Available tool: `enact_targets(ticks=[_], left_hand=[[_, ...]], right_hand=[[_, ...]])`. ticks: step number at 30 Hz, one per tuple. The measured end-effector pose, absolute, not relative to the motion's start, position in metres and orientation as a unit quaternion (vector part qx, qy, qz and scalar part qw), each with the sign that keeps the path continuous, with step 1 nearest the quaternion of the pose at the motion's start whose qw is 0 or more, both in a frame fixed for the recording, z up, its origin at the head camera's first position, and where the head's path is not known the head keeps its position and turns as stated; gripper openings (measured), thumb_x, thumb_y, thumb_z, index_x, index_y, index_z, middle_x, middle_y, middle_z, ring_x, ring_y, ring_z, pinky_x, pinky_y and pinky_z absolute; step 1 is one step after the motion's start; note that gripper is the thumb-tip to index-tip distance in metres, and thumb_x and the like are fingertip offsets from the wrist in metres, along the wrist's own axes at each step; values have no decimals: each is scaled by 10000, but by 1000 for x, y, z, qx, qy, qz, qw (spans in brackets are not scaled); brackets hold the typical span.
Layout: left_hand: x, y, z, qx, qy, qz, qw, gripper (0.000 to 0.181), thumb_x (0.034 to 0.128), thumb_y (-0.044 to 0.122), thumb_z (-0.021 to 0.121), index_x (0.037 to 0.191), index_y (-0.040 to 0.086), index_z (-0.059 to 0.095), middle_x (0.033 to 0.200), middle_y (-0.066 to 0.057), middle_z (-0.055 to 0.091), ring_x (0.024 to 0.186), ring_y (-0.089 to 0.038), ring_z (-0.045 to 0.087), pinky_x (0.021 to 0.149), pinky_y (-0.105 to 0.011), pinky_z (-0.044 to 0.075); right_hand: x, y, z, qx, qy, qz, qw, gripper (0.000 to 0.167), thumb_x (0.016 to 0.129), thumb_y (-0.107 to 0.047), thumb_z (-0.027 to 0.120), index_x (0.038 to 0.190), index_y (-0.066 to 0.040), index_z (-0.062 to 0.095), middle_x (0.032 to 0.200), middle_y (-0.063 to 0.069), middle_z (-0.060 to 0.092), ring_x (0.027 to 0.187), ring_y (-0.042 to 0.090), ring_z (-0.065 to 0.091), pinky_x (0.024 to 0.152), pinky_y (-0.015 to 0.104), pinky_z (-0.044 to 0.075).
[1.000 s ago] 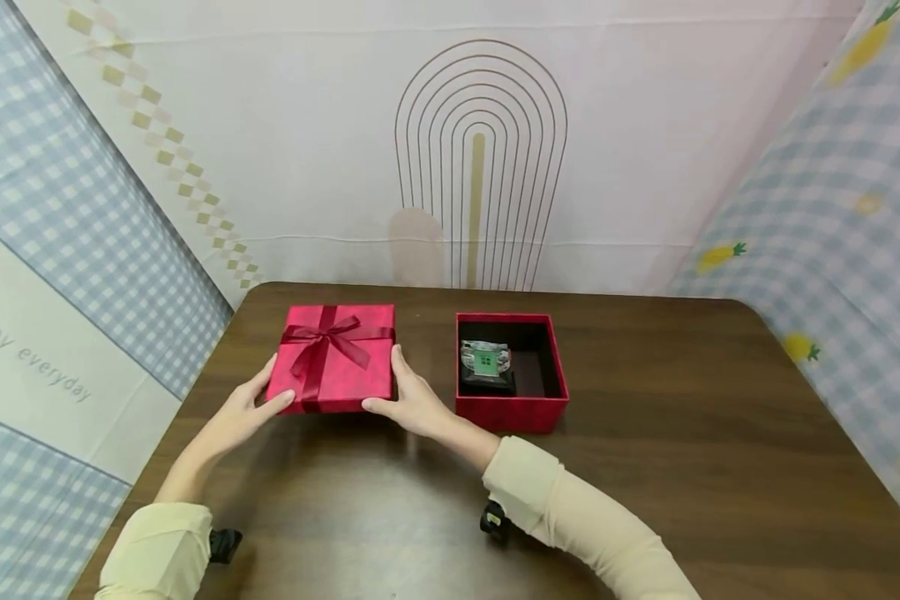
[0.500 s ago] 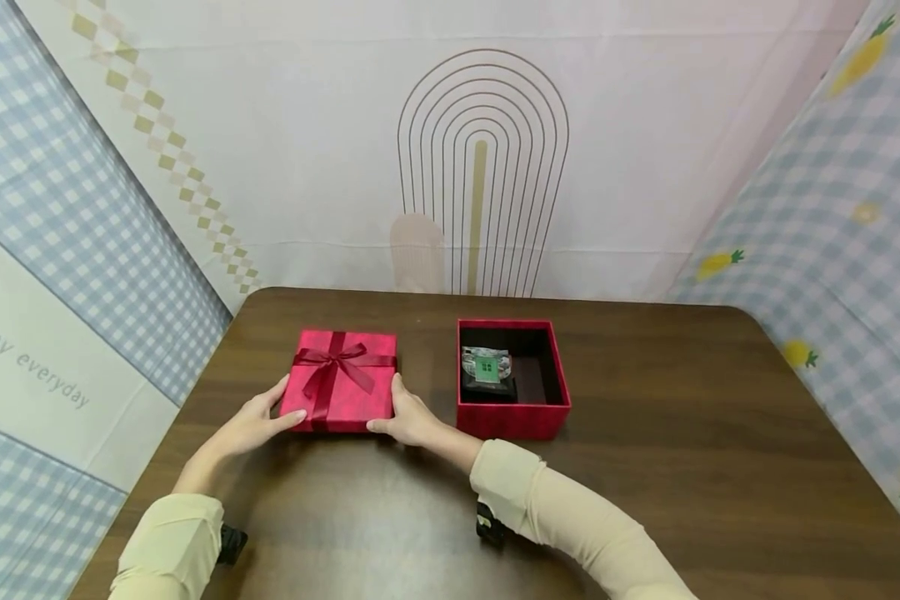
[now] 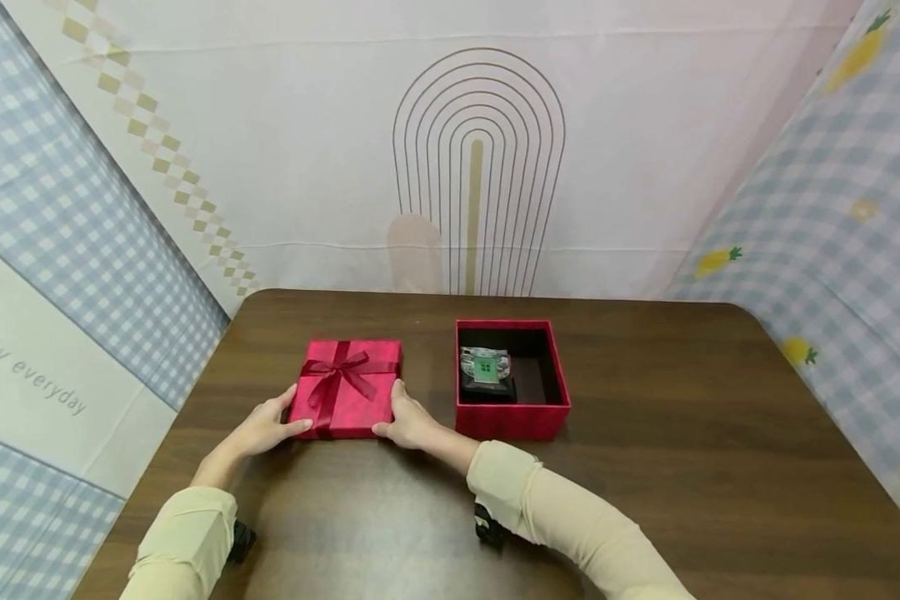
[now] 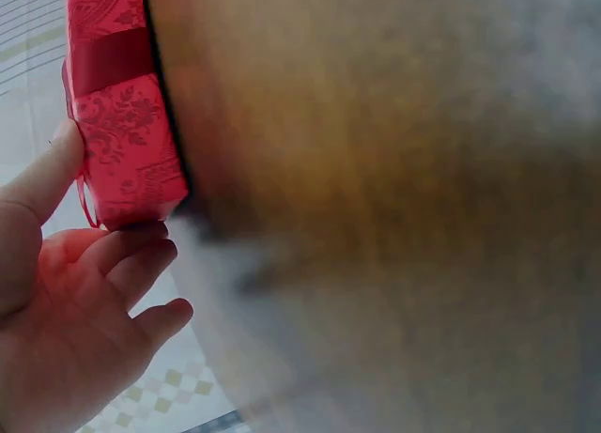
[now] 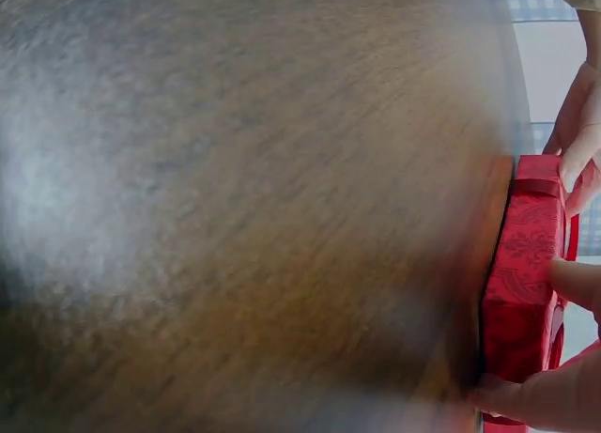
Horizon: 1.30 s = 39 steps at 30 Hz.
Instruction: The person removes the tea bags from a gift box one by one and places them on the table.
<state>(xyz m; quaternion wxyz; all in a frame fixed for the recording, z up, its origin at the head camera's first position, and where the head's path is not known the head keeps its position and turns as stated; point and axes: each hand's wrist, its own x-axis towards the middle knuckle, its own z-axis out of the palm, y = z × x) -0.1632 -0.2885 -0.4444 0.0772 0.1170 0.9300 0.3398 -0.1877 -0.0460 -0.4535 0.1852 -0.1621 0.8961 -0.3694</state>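
A red lid with a dark red ribbon bow (image 3: pixel 352 400) lies on the table's left part, low over or on the surface. At its left side the left hand (image 3: pixel 264 425) holds it, thumb on the near edge; the left wrist view shows that thumb and curled fingers at a corner of the lid (image 4: pixel 127 161). The right hand (image 3: pixel 412 421) grips the lid's right side, and the right wrist view shows its thumb and a finger against the red side (image 5: pixel 516 292). To the right stands an uncovered red box (image 3: pixel 512 422) with a clear-wrapped black item bearing a green label (image 3: pixel 487 370) inside.
The brown wooden table (image 3: pixel 690 450) extends to the right of the box. Behind it hangs a white cloth with an arch pattern (image 3: pixel 315 150); blue checked cloth (image 3: pixel 817 242) hangs at the sides. A small black device is on each wrist.
Both hands have brought the lid nearer to the person and slightly right, lower toward the table. The box has stayed in place.
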Motion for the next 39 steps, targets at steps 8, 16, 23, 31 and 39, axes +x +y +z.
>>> enact_targets(ticks=[8, 16, 23, 31, 39], left_hand=[[-166, -272, -433, 101, 947, 303, 43, 733, 864, 202, 605, 1334, -208, 221, 1351, -389, 271, 1237, -512, 293, 1000, -566, 269], [-180, -202, -397, 177, 932, 315, -27, 662, 885, 184, 584, 1368, -135, 262, 1432, -305, 229, 1331, -446, 171, 1045, -570, 179], [-181, -131, -398, 241, 902, 358, 25, 648, 910, 265, 552, 1419, -12, 262, 1491, -185, 171, 1368, -351, 145, 1052, -572, 165], [-178, -99, -426, 259, 895, 362, 32, 606, 922, 283, 529, 1415, 15, 301, 1486, -208, 178, 1365, -351, 168, 1032, -587, 202], [-173, -87, -431, 248, 885, 393, 16, 581, 923, 269, 532, 1396, -4, 332, 1486, -188, 190, 1368, -322, 176, 1021, -597, 213]], right_hand=[[-185, -26, -419, -240, 880, -374, 169, 753, 900, -249, 572, 1420, 82, 140, 1496, 208, 128, 1382, 246, 144, 1103, 338, 178], [-196, 49, -361, -264, 836, -480, 31, 574, 908, -165, 552, 1403, 3, 315, 1394, 177, 399, 1212, 278, 467, 999, 400, 369], [-227, 104, -378, -156, 896, -412, 42, 458, 944, -143, 477, 1360, 23, 380, 1319, 217, 466, 1034, 314, 570, 844, 422, 466], [-230, 103, -411, -135, 944, -272, 132, 483, 926, -133, 473, 1338, 97, 370, 1307, 251, 466, 1227, 347, 427, 1005, 449, 340], [-228, 108, -414, -152, 942, -244, 171, 473, 934, -128, 458, 1340, 97, 367, 1347, 263, 415, 1257, 346, 391, 1022, 443, 321]])
